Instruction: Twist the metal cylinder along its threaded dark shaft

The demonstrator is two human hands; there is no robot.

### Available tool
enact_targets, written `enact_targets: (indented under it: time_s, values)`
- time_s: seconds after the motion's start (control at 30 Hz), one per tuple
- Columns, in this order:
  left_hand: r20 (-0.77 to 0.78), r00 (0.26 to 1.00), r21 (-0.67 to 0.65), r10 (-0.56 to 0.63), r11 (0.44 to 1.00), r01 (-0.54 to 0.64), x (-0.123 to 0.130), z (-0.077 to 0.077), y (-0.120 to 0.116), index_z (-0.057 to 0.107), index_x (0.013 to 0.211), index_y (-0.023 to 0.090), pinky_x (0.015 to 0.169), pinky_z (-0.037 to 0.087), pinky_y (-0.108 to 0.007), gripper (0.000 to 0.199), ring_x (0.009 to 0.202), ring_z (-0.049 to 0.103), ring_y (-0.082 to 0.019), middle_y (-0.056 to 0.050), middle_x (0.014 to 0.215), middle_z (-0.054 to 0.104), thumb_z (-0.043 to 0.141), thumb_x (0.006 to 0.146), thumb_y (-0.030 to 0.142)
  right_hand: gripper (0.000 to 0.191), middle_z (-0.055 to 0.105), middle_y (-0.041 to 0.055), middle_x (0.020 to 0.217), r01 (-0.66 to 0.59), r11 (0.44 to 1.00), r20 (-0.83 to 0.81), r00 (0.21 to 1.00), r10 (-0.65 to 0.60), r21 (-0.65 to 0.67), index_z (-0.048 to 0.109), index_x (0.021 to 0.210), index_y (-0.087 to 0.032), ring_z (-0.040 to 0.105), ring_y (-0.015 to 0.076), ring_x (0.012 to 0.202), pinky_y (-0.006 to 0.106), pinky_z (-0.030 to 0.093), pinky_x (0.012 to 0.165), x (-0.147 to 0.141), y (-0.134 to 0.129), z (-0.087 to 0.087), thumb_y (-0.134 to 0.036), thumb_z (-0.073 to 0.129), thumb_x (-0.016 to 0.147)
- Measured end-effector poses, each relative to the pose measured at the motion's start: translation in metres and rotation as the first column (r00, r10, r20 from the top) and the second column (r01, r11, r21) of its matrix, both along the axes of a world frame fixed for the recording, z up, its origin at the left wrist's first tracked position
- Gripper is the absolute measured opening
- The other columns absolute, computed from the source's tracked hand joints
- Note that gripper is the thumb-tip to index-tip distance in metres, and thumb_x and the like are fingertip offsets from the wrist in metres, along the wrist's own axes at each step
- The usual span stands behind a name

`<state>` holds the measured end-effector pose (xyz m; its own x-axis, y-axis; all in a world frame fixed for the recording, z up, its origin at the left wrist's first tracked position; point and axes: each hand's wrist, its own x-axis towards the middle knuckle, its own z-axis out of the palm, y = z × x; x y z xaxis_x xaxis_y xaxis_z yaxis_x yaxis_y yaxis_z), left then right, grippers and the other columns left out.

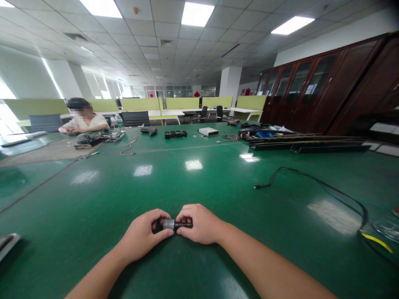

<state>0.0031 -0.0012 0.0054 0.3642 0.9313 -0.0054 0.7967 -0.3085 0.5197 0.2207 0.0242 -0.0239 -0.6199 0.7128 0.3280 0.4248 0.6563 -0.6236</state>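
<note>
A small metal part (169, 224) with a silvery cylinder at its left and a thin dark shaft at its right lies level between my two hands, low over the green table (187, 187). My left hand (144, 232) is closed round the cylinder end, thumb in front and fingers behind. The shaft end is pinched by my right hand (201, 224), its fingers curled over it. Parts of the cylinder and the shaft are covered by my fingers.
A black cable (311, 177) curves over the table at the right. Farther back lie a white box (208, 131), a black part (176, 134), a power tool (149, 131) and long black rails (305, 145). A person (82, 118) sits at the far left.
</note>
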Motion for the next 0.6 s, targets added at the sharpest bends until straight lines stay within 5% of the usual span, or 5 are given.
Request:
enact_targets:
  time_s: [0.6]
  values:
    - [-0.009,1.000,0.011,0.016,1.000,-0.016,0.0000,-0.0015,0.0017,0.068,0.102,0.024,0.066,0.039,-0.026,0.028,0.073,0.056,-0.018,0.001,0.084,0.067,0.064,0.081,0.042,0.015,0.058,-0.0024,0.068,0.009,1.000,-0.024,1.000,-0.009,-0.020,0.070,0.078,-0.018,0.052,0.0115,0.060,0.022,0.039,0.057,-0.0001,0.0072,-0.0023,-0.019,0.073,0.064]
